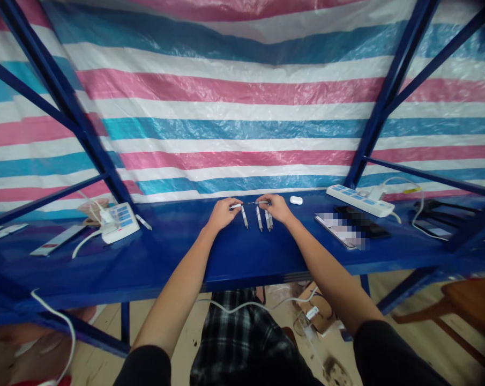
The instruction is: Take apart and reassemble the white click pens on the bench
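Note:
My left hand point(224, 213) is closed on a white pen part point(236, 206), its fingers pinched round it. Opposite it, my right hand point(275, 208) pinches a grey pen part point(263, 202). A thin dark piece point(250, 203) shows in the gap between the two parts; whether it joins them is too small to tell. Just below the hands, several pens lie on the blue table: one pen point(244, 217) near my left fingers, another pen point(259, 219) in the middle, and a close group of pens point(269, 220) under my right hand.
A white earbud case point(296, 200) lies right of my hands. Farther right are a phone point(338, 231), a black flat object point(363, 221) and a power strip point(360, 200). Leftward, another power strip point(120, 223) stands beside a lone pen point(144, 222). Blue metal posts point(373, 107) frame the table.

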